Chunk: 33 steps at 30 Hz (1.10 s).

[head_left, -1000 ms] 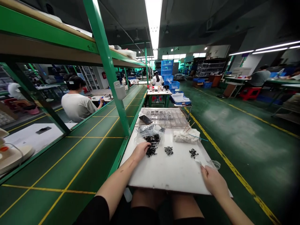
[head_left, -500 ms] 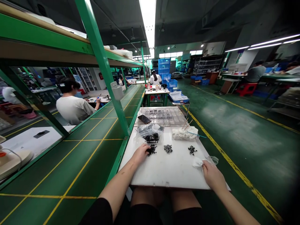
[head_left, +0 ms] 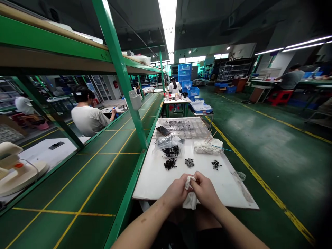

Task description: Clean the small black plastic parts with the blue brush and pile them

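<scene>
My left hand [head_left: 177,191] and my right hand [head_left: 206,190] meet over the table's front edge, both closed on a white cloth [head_left: 190,202]. The cloth bunches between the fingertips and its lower end hangs down. Whether a small part is wrapped in it cannot be seen. Beyond the hands, on the white tabletop [head_left: 155,183], lie a pile of small black parts [head_left: 170,164], a small pile of grey parts [head_left: 189,162] and a smaller black pile [head_left: 215,165]. A clear plastic bag [head_left: 168,141] holds more black parts behind them.
A clear compartment tray [head_left: 197,128] spans the table's back, with a phone [head_left: 163,130] on its left corner. A box of white material [head_left: 209,147] with sticks stands at right. The green conveyor [head_left: 103,166] and its post [head_left: 129,83] border the left. A co-worker [head_left: 88,112] sits across it.
My left hand has left the left black pile and come to the middle. My right hand has brought the white cloth leftward from the table's right edge. Both hands now grip it.
</scene>
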### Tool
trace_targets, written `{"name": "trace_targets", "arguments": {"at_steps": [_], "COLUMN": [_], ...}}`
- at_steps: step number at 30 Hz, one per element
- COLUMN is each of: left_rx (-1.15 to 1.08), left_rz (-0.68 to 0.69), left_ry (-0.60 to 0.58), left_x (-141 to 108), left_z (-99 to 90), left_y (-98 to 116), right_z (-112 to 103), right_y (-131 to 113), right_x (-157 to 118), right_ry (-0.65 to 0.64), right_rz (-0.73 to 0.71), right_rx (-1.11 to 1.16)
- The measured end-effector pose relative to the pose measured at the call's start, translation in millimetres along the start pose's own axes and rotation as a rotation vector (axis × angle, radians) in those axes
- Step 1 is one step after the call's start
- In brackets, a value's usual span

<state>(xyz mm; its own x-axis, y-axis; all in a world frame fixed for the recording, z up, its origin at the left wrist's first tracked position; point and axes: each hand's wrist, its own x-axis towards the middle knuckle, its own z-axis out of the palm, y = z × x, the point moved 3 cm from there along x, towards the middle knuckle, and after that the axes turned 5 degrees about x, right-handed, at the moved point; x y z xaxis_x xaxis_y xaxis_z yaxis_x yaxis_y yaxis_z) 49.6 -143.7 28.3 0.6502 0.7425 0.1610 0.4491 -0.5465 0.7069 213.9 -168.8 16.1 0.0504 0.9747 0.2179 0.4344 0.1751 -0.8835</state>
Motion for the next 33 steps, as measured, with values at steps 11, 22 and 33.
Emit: {"name": "trace_targets", "arguments": {"at_steps": [11, 22, 33], "left_rx": [-0.117, -0.327, 0.082], "left_rz": [-0.249, -0.34, -0.369], "left_ry": [-0.013, 0.014, 0.258], "left_x": [-16, -12, 11], "left_z": [11.8, 28.8, -64.3], "left_y": [-25, -42, -118], "right_z": [11, -22, -164], "right_y": [-13, 20, 91], "right_x": [-38, -41, -28], "right_ry": [-0.196, -0.036, 0.196], "right_rz": [-0.019, 0.082, 0.172], "right_rx": [0.179, 0.06, -0.458]}}
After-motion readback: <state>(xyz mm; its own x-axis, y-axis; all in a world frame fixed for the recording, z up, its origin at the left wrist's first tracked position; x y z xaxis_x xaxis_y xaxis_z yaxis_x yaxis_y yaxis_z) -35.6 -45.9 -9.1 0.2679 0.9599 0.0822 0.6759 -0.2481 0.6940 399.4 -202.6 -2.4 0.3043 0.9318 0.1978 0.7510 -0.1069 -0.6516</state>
